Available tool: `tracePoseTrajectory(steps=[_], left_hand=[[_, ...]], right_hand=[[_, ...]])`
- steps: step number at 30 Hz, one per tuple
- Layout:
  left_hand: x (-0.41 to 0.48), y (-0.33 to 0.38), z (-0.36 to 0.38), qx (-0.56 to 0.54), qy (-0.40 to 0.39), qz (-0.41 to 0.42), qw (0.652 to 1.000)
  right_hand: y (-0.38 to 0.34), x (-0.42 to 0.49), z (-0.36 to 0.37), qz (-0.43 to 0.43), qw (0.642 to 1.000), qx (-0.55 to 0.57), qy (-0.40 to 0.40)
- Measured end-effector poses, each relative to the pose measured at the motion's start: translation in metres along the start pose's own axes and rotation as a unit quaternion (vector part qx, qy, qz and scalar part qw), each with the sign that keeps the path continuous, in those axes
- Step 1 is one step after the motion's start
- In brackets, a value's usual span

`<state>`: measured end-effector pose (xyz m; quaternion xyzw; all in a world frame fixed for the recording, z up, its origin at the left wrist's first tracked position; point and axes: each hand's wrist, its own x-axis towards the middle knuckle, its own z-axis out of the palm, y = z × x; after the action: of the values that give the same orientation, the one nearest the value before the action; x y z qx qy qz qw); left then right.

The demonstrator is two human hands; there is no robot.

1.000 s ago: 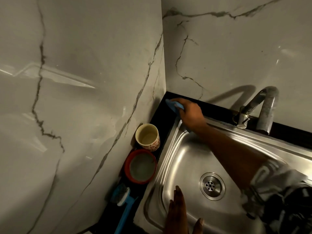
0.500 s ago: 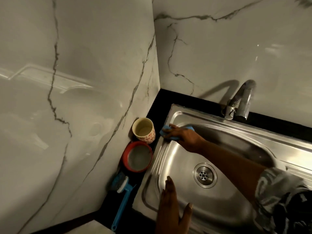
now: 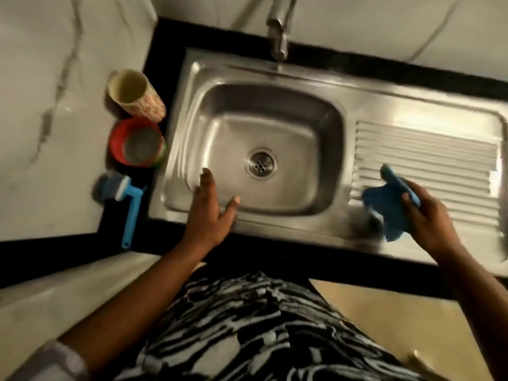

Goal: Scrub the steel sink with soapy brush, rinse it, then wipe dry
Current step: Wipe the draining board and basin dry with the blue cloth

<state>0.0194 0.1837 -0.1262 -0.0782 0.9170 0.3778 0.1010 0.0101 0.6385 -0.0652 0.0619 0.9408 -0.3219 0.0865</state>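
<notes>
The steel sink (image 3: pixel 338 92) fills the middle of the view, with a drain at the basin's centre and a ribbed drainboard (image 3: pixel 428 149) on its right. My left hand (image 3: pixel 210 207) rests flat on the sink's front rim, fingers straight. My right hand (image 3: pixel 428 215) grips a blue cloth (image 3: pixel 384 204) over the near left corner of the drainboard. A blue-handled brush (image 3: pixel 125 196) lies on the black counter left of the sink, apart from both hands.
The tap (image 3: pixel 279 31) stands behind the basin at the back wall. A patterned cup (image 3: pixel 134 94) and a red bowl (image 3: pixel 136 144) sit on the counter strip left of the sink, against the marble side wall. The black counter edge runs in front.
My right hand has carried the blue cloth from the sink's back left corner across to the drainboard on the right. The view has swung down over the sink. My left hand stays on the front rim.
</notes>
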Motion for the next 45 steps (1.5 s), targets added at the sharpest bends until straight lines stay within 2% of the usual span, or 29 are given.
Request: tracePoseTrajectory(steps=[3,9,13,15,18,22,28,31,34,36,38,40,42,45], left_hand=[[-0.004,0.013,0.003,0.014,-0.011,0.001,1.000],[-0.030,0.035,0.009,0.030,0.007,-0.005,1.000],[-0.046,0.029,0.006,0.032,0.041,-0.030,0.998],[-0.054,0.024,0.001,0.025,0.052,-0.035,0.998],[-0.062,0.013,-0.007,0.025,0.055,-0.037,0.997],[-0.066,-0.008,-0.020,0.020,0.041,-0.029,0.999],[-0.066,-0.042,-0.061,0.050,0.072,0.017,0.996],[-0.064,-0.070,-0.087,0.070,0.091,0.040,0.993],[-0.070,-0.099,-0.113,0.106,0.122,0.067,0.985],[-0.074,-0.115,-0.126,0.149,0.139,0.075,0.976],[-0.079,-0.129,-0.136,0.194,0.145,0.065,0.968],[-0.079,-0.138,-0.144,0.227,0.137,0.040,0.963],[-0.075,-0.141,-0.149,0.236,0.121,0.010,0.964],[-0.065,-0.137,-0.156,0.229,0.109,-0.034,0.967]], right_hand=[[0.057,-0.067,-0.012,0.019,0.999,-0.032,0.015],[0.110,-0.126,0.017,-0.119,0.981,-0.148,-0.042],[0.108,-0.131,0.035,-0.274,0.940,-0.187,-0.083],[0.099,-0.134,0.047,-0.333,0.908,-0.228,-0.114],[0.063,-0.128,0.079,-0.373,0.868,-0.283,-0.165],[-0.020,-0.111,0.140,-0.411,0.848,-0.279,-0.187],[-0.150,-0.087,0.239,-0.398,0.864,-0.260,-0.164],[-0.200,-0.079,0.275,-0.367,0.876,-0.269,-0.164],[-0.238,-0.068,0.294,-0.317,0.903,-0.249,-0.149],[-0.253,-0.059,0.298,-0.272,0.931,-0.199,-0.139],[-0.261,-0.049,0.298,-0.232,0.962,-0.082,-0.117],[-0.259,-0.044,0.291,-0.186,0.978,0.026,-0.086],[-0.251,-0.050,0.280,-0.184,0.980,0.040,-0.061],[-0.227,-0.071,0.273,-0.263,0.963,-0.028,-0.058]])
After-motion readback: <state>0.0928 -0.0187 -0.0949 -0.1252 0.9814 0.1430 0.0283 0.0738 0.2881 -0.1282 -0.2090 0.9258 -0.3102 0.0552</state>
